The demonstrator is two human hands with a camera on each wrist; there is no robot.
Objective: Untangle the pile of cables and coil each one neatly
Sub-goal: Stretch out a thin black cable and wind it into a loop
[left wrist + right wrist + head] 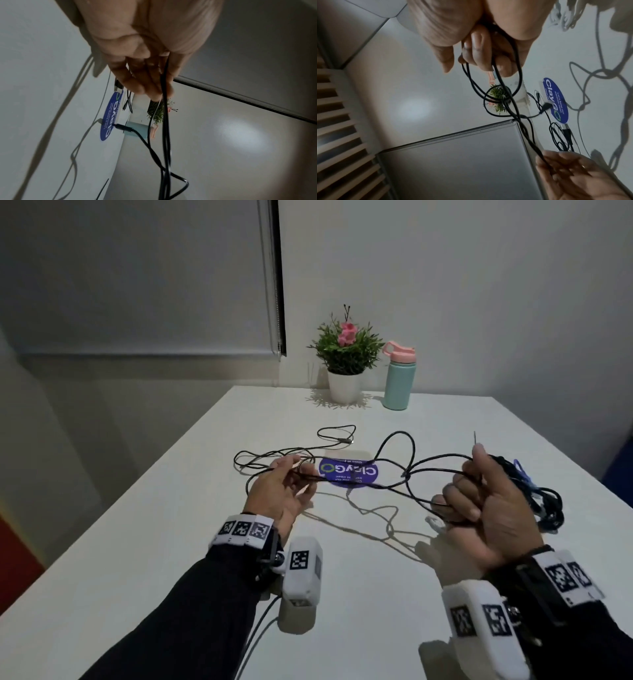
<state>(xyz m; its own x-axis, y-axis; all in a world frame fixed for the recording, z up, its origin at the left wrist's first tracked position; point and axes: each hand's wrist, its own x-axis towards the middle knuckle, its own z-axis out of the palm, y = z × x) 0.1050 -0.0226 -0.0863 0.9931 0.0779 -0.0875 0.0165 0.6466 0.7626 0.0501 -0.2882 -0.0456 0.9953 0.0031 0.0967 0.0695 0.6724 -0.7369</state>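
You are partway through freeing one black cable (397,470) from the tangle, and no coil of it is laid down yet. Your right hand (486,508) is raised above the surface (171,542) with its fingers curled round several loops of that cable; the right wrist view shows the strands passing between finger and palm, so this grip is closed on the cable. Your left hand (287,491) is held palm up, its fingers loosely extended, and the cable runs across them; in the left wrist view the strands lie along the fingers (145,81), and I cannot tell whether the thumb pinches them. Between the hands the cable hangs in slack loops with at least one crossing, above a blue round sticker (346,472) on the surface. More black cable (337,434) lies farther back, one connector end resting near the sticker, and a bundle of dark and blue cables (537,498) sits just beyond your right hand. A potted plant (346,354) and a teal bottle (399,378) stand at the far edge, well apart from the work. The next move, as I judge it, calls for drawing the crossing open with your left hand before you wind on, since a loop taken up now would likely trap the knot inside the coil.
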